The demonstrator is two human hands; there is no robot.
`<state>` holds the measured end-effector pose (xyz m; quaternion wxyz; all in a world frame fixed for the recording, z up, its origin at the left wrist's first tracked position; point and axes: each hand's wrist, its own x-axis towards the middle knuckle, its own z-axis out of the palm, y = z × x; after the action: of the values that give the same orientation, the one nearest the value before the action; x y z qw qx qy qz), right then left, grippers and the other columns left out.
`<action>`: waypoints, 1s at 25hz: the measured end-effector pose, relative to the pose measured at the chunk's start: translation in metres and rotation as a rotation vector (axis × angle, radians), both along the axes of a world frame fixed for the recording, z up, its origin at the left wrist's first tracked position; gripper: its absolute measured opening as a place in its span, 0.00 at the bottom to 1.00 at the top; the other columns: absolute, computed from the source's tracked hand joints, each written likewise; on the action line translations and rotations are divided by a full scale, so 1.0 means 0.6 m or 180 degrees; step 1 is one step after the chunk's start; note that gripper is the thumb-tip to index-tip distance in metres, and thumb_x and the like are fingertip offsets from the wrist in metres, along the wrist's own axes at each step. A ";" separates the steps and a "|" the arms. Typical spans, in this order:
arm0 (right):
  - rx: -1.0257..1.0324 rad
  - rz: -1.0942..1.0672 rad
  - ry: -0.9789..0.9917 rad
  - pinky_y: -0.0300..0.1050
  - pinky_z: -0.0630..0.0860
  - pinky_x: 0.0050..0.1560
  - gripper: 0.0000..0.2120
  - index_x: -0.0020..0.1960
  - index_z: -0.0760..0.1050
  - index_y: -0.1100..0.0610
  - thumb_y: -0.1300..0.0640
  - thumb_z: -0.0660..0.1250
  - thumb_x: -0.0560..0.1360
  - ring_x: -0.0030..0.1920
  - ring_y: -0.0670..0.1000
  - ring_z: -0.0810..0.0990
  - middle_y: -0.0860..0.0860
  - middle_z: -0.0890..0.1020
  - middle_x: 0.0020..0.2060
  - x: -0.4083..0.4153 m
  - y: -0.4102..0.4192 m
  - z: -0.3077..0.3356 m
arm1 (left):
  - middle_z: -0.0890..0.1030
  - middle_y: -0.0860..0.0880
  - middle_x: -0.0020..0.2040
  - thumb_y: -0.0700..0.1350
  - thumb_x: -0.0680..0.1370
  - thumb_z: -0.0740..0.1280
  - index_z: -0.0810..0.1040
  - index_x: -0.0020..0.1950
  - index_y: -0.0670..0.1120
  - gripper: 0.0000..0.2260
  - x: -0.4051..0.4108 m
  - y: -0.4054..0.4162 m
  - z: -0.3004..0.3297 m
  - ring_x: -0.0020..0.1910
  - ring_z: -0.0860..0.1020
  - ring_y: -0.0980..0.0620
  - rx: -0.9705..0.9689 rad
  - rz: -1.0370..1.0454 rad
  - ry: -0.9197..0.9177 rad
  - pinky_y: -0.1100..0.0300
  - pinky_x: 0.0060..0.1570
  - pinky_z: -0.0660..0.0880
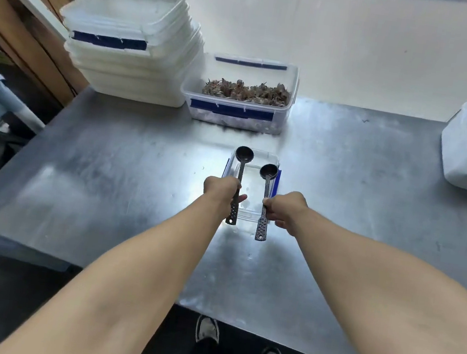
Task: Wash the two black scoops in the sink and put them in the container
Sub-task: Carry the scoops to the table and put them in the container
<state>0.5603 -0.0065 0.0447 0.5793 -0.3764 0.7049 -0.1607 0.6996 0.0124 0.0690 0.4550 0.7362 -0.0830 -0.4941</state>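
Two black scoops with perforated handles are held over a small clear container [276, 165] with blue side clips on the steel table. My left hand [220, 188] grips the handle of the left scoop [243, 160], whose round bowl reaches past the container's far rim. My right hand [285, 207] grips the handle of the right scoop [268, 179], its bowl above the container's inside. Both handles point back towards me, beyond the container's near rim. No sink is in view.
At the back stands a clear tub [289, 79] holding brown dried pieces. A stack of white tubs and lids [130, 49] is to its left, and a white bin [456, 155] at the right edge. The steel table [105, 173] ends near my feet.
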 end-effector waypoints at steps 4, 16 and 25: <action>0.0115 -0.0124 0.0219 0.37 0.65 0.23 0.06 0.48 0.79 0.59 0.60 0.73 0.73 0.30 0.51 0.77 0.55 0.81 0.36 0.024 -0.050 -0.016 | 0.73 0.43 0.30 0.29 0.71 0.67 0.74 0.44 0.37 0.05 0.034 -0.060 -0.027 0.20 0.69 0.51 0.0187 -0.0265 -0.0140 0.58 0.30 0.75; 0.0332 -0.0717 0.0873 0.43 0.68 0.28 0.08 0.46 0.84 0.63 0.61 0.75 0.69 0.34 0.55 0.77 0.57 0.87 0.42 0.072 -0.080 -0.054 | 0.84 0.40 0.39 0.30 0.70 0.72 0.82 0.48 0.34 0.07 0.106 -0.109 -0.087 0.28 0.80 0.48 0.0669 -0.1178 -0.0275 0.59 0.26 0.78; 0.0098 -0.0318 0.1410 0.50 0.84 0.50 0.12 0.52 0.83 0.61 0.58 0.67 0.73 0.49 0.58 0.86 0.57 0.87 0.48 0.096 -0.107 -0.039 | 0.84 0.40 0.43 0.35 0.66 0.76 0.81 0.46 0.37 0.11 0.098 -0.136 -0.078 0.40 0.84 0.40 0.0877 -0.1507 -0.1198 0.46 0.44 0.84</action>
<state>0.6178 -0.0707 0.0210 0.4074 -0.3583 0.8350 -0.0919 0.7586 -0.0691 0.0221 0.2003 0.8295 -0.2667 -0.4480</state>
